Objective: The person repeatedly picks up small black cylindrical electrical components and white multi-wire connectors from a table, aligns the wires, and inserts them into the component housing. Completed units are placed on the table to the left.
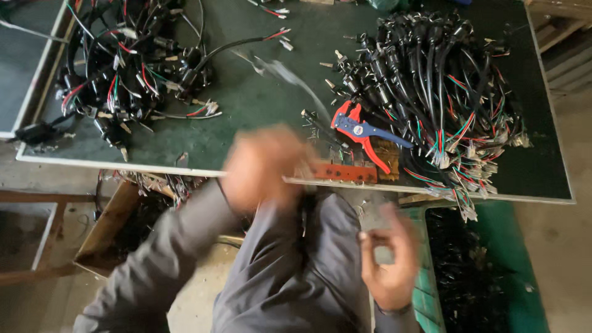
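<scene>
Right hand (390,265) nearest, below the worktop (259,105) edge, fingers curled, pinching something too small to identify. Left hand (265,166) blurred at the edge; grip state indeterminate. Beyond: red-and-blue wire stripper (364,132) beside black cable bundle (431,80).

One view only, from the head, looking steeply down and forward over the person's lap onto the green table (259,98). It sits close: the near table edge crosses mid-frame, floor showing on both sides.
</scene>
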